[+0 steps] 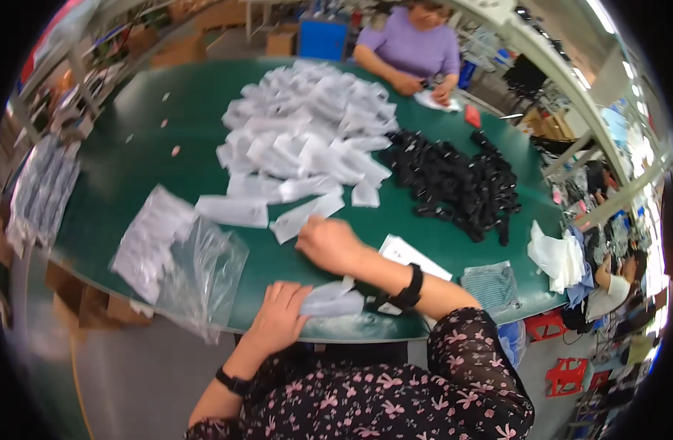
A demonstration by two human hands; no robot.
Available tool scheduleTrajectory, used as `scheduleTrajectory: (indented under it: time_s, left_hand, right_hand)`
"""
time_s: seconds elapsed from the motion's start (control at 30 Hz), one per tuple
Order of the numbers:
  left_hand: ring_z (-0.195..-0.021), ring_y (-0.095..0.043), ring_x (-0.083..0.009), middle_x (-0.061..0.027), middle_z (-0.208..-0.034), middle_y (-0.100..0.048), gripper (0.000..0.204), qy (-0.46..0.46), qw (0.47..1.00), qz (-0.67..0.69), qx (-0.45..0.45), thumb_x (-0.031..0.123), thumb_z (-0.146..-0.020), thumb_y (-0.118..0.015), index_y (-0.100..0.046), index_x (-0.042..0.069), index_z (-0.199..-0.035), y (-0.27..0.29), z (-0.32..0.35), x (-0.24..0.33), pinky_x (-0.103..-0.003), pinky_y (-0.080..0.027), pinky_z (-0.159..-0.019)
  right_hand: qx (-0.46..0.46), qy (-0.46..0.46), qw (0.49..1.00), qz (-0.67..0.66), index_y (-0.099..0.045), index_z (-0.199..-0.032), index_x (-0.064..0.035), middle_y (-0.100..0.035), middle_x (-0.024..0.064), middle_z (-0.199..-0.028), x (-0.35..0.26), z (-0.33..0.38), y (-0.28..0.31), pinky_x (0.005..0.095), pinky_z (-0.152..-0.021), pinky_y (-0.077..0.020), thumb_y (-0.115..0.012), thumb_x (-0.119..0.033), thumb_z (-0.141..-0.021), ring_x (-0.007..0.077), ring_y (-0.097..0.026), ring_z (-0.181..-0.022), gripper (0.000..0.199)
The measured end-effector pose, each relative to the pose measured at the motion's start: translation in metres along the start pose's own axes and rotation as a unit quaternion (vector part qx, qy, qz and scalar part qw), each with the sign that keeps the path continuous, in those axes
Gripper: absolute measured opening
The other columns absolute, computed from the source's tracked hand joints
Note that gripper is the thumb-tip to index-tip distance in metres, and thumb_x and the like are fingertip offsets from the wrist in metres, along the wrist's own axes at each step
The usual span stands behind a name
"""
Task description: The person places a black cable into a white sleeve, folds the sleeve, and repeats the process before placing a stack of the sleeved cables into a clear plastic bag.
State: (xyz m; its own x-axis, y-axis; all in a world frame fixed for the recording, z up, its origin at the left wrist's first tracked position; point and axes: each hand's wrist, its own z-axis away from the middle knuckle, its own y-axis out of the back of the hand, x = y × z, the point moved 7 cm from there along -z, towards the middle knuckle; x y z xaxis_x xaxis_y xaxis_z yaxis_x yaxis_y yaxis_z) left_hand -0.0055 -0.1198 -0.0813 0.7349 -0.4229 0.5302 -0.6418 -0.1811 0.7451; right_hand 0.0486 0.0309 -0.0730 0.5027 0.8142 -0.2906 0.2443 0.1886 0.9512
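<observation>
Several frosted white packets (330,299) lie in a small stack at the table's near edge. My left hand (281,312) is closed on their left end, fingers together over it. My right hand (329,242) is over the table farther forward, its fingers curled down beside a single frosted packet (307,215). What those fingers hold, if anything, is hidden under the hand. A large heap of frosted packets (307,125) spreads beyond, its near packets lying loose and flat.
On the green table (123,169), a clear plastic bag (211,257) partly filled with white packets lies left. Black items (454,176) are piled right, near a white card (410,257) and a striped folded cloth (490,284). A co-worker (417,44) handles something white across the table.
</observation>
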Motion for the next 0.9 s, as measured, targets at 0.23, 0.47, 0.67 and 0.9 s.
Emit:
scheduleTrajectory:
  time_s: [0.23, 0.47, 0.67, 0.9]
  left_hand:
    - [-0.104, -0.05, -0.0367, -0.0173, -0.111, -0.054, 0.051, 0.022, 0.999, 0.046, -0.009, 0.008, -0.069, -0.075, -0.058, -0.001, -0.115, -0.003, 0.0, -0.007, -0.045, -0.042, -0.091]
    - [-0.133, -0.032, -0.0437, -0.0221, -0.138, -0.041, 0.044, 0.036, 0.998, 0.003, 0.058, 0.013, -0.066, -0.079, -0.065, 0.006, -0.107, 0.018, 0.007, 0.001, -0.051, -0.033, -0.106]
    - [-0.143, -0.019, -0.0465, -0.0267, -0.152, -0.026, 0.04, 0.048, 0.995, 0.002, 0.09, 0.016, -0.066, -0.08, -0.069, 0.009, -0.103, 0.022, 0.003, -0.004, -0.055, -0.025, -0.111]
    - [-0.125, -0.042, -0.0416, -0.0212, -0.134, -0.045, 0.04, 0.058, 0.995, 0.072, 0.028, 0.016, -0.07, -0.078, -0.066, 0.007, -0.107, 0.001, 0.007, -0.018, -0.05, -0.036, -0.103]
  right_hand:
    - [0.145, 0.058, 0.987, -0.041, -0.062, -0.107, 0.0007, -0.06, 0.0229, -0.106, 0.073, -0.021, 0.008, 0.0458, -0.075, -0.0526, -0.057, 0.003, -0.077, 0.0419, -0.062, -0.084, 0.031]
    - [-0.014, -0.057, 0.977, -0.204, -0.063, -0.103, 0.0009, -0.065, 0.0171, -0.086, 0.054, 0.016, -0.005, 0.039, -0.07, -0.0503, -0.066, -0.002, -0.078, 0.0348, -0.062, -0.077, 0.025]
    - [-0.099, 0.04, 0.97, -0.22, -0.066, -0.094, 0.0031, -0.065, 0.0187, -0.086, 0.016, 0.048, 0.002, 0.0412, -0.074, -0.0498, -0.064, -0.005, -0.082, 0.0358, -0.063, -0.082, 0.015]
    - [-0.182, 0.101, 0.957, -0.203, -0.068, -0.1, 0.0012, -0.065, 0.0152, -0.088, 0.021, 0.05, -0.001, 0.0378, -0.071, -0.0502, -0.066, -0.007, -0.083, 0.0323, -0.062, -0.079, 0.018]
